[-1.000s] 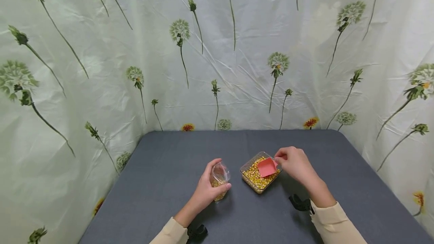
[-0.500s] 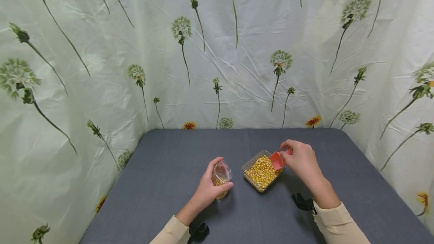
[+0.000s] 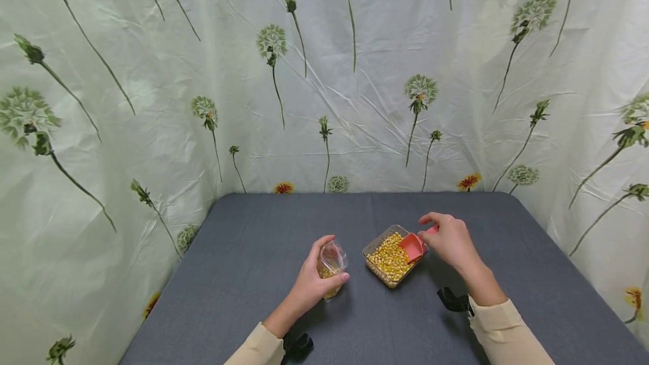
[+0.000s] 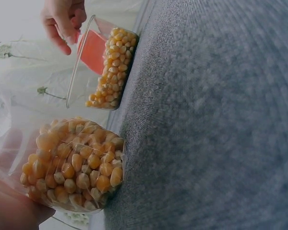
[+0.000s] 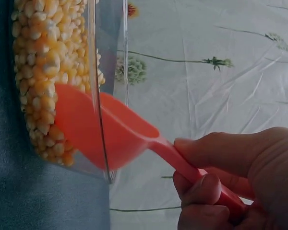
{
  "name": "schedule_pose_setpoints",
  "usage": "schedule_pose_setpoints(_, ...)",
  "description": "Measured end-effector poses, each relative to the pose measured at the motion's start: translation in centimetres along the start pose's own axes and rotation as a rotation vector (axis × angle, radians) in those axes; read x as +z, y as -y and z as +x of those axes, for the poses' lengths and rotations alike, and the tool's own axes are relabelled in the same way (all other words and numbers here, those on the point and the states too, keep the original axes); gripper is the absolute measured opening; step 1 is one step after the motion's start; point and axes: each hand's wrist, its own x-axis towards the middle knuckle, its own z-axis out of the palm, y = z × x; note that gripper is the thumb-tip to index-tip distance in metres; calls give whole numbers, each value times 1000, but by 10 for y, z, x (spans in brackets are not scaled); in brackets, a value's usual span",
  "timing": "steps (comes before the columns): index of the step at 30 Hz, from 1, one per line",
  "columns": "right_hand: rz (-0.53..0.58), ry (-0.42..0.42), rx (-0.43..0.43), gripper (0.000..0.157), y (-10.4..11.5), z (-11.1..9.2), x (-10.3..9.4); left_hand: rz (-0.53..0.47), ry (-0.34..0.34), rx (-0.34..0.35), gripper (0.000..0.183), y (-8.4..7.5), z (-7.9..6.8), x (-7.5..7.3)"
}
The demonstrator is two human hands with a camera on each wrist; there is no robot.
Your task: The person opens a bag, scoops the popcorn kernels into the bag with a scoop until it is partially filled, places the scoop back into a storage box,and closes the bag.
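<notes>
My left hand (image 3: 315, 280) holds a clear plastic bag (image 3: 332, 261) around its opening, thumb on the near side and fingers behind. Corn kernels (image 4: 79, 165) fill the bag's lower part, and it stands on the table. By its handle, my right hand (image 3: 450, 243) grips a coral-red scoop (image 3: 413, 246). In the right wrist view the fingers and thumb (image 5: 216, 148) wrap the handle. The scoop's front edge dips into the corn kernels (image 5: 43, 72) inside a clear rectangular container (image 3: 372, 268), just right of the bag.
The dark grey cloth-covered table (image 3: 263, 241) lies under everything. A pale curtain (image 3: 365, 100) printed with dandelions hangs behind and along both sides. Black straps (image 3: 452, 300) sit at both wrists.
The scoop has moved from above the middle of the container toward its right side, its tip now in the kernels. The left hand keeps its grip on the bag, nearly still.
</notes>
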Motion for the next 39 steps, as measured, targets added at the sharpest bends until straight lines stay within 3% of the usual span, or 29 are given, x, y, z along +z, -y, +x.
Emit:
schedule_pose_setpoints(9,-16,174,129,48,-31,3,12,-19,-4,-16,83,0,1,2)
schedule_pose_setpoints(17,77,242,102,30,-39,4,13,-12,-11,-25,79,-22,-3,2)
schedule_pose_setpoints(24,144,260,85,20,-37,3,3,-13,-8,-26,83,-1,1,0)
schedule_pose_setpoints(28,238,276,108,18,-37,4,0,-21,2,-3,82,4,1,-1)
schedule_pose_setpoints(33,440,360,172,19,-43,6,-1,-11,10,20,81,5,1,-1)
schedule_pose_setpoints(39,606,436,203,26,-55,8,-3,0,11,22,81,6,1,-1)
